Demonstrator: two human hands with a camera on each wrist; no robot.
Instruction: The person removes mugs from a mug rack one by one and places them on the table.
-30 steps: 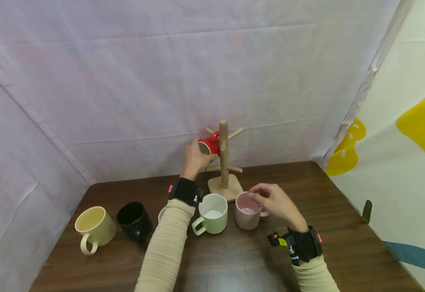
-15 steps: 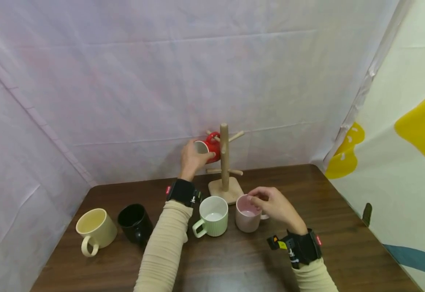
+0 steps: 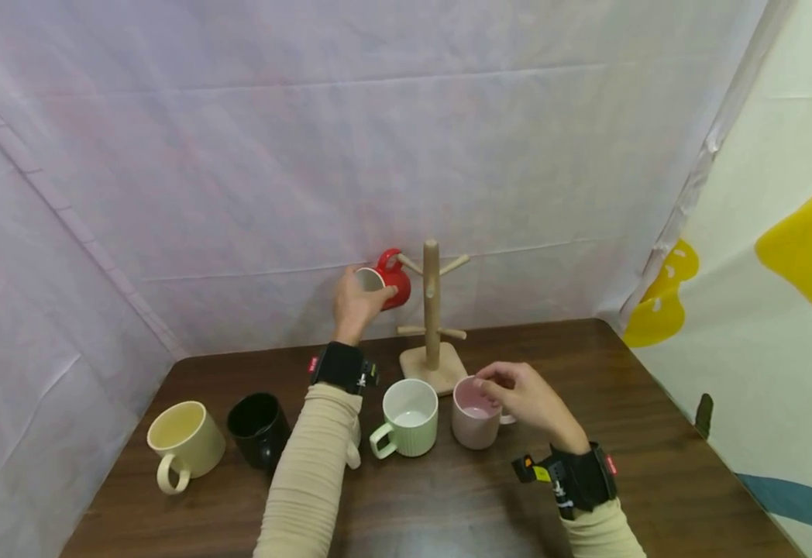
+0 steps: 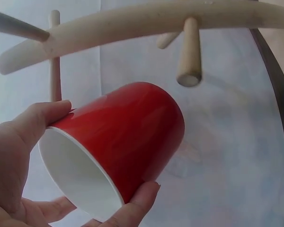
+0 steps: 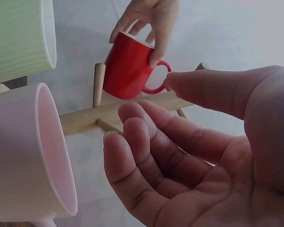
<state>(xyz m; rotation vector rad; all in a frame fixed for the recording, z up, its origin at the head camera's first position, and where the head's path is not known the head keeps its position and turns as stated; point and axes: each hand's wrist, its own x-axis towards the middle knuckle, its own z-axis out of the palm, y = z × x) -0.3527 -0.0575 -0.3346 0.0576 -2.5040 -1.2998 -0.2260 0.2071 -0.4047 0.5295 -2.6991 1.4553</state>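
Note:
My left hand [image 3: 357, 304] grips a red mug [image 3: 397, 288] with a white inside, its thumb and fingers spread around the body near the rim. The mug is tilted on its side, mouth to the left, handle upward. That handle is close to the tip of the upper left peg of a wooden mug tree [image 3: 431, 310]; whether they touch I cannot tell. In the left wrist view the mug [image 4: 132, 127] lies below the wooden post. My right hand [image 3: 528, 395] hovers at the pink mug [image 3: 474, 426], fingers loosely curled, holding nothing [image 5: 194, 161].
A pale green mug [image 3: 416, 434] stands left of the pink one. Farther left are a black mug [image 3: 258, 426] and a yellow mug [image 3: 193, 446]. My left sleeve [image 3: 311, 473] mostly hides a white mug [image 3: 354, 446]. A fabric wall [image 3: 273, 178] rises behind the brown table [image 3: 462, 496].
My left hand has drawn the red mug leftward from the mug tree's post toward the peg's tip, turning its mouth. My right hand has stayed beside the pink mug.

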